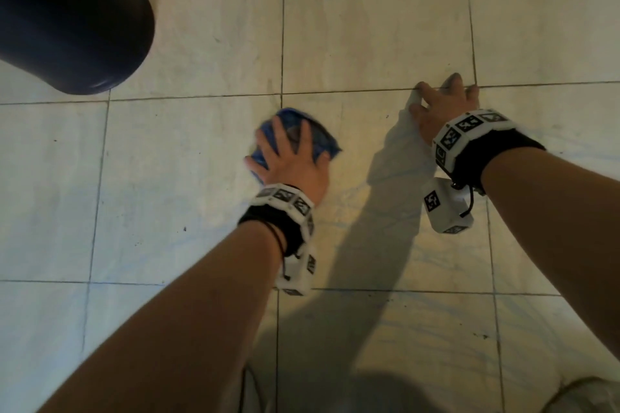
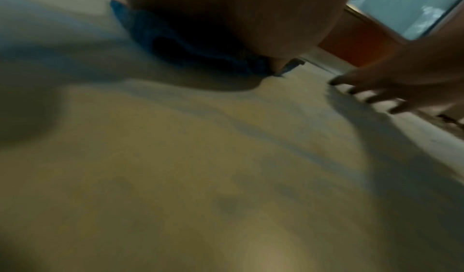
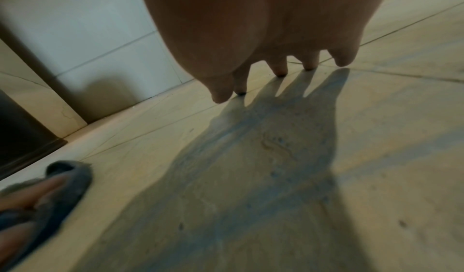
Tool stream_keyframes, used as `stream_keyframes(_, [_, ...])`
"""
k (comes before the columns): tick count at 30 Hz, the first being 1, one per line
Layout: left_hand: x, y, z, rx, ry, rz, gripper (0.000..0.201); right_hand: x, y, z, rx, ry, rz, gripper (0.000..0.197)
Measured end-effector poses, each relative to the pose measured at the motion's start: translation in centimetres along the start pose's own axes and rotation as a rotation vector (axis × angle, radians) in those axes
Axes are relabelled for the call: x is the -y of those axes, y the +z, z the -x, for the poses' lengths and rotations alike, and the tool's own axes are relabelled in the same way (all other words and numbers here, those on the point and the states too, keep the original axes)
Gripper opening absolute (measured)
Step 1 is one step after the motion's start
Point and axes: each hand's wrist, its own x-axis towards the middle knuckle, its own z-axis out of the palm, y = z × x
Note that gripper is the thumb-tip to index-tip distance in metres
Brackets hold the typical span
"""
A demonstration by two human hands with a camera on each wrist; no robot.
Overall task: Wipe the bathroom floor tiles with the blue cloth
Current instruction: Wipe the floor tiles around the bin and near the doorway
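The person's left hand (image 1: 290,161) lay flat on the blue cloth (image 1: 295,131), fingers spread wide and straight, pressing it down against the floor tiles (image 1: 188,198). The cloth was bunched under the palm, sitting just below the crossing of two grout lines near the middle of the head view, and its edges stuck out past the fingertips toward twelve o'clock and past the thumb toward nine o'clock. It looked smeared with motion blur. From the left wrist camera, the cloth (image 2: 200,58) showed as a dark blue wad tucked under the heel of the hand (image 2: 238,14), touching the tile.

At about three o'clock from the cloth, well apart from it, the right hand (image 1: 439,107) was propped on the floor on its fingertips, fingers spread and only slightly bent, holding nothing. The fingertips met a grout line. In the right wrist view the fingers (image 3: 281,66) came down onto the tile with a long shadow running back from them.

A dark round bin (image 1: 70,17) stood at ten o'clock from the cloth, well away from it. Both wrists wore black bands with white marker blocks (image 1: 469,131). Faint bluish streaks marked the tiles around the arms.
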Motion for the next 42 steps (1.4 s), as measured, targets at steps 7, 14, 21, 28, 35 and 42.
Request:
stream_keyframes(7, [-1.8,1.3,1.1,0.014,0.043,0.028,0.063,0.1,-0.1,0.1,0.012,0.000,-0.007,0.052])
stream_keyframes(14, [3.7,-1.1,-1.6,-0.053,-0.288,0.170,0.064,0.0,0.0,-0.4,0.007,-0.013,0.023,0.051])
stream_keyframes(21, [2.1,-1.6,-2.1,-0.058,-0.297,0.144,0.062,-1.2,0.5,-0.5,-0.008,-0.056,0.010,0.051])
stream_keyframes(28, [-1.7,-1.6,-2.4,-0.026,-0.136,0.075,0.062,-1.5,0.1,0.2,-0.018,-0.076,-0.011,0.051])
stream_keyframes(35, [-5.3,-1.4,-2.8,0.011,0.023,0.014,0.063,-2.0,-0.6,0.8,-0.007,-0.064,-0.067,0.047])
stream_keyframes(42, [-8.5,-1.6,-3.0,0.027,0.180,-0.046,0.063,-4.4,-1.6,0.0,-0.028,-0.034,-0.096,0.042])
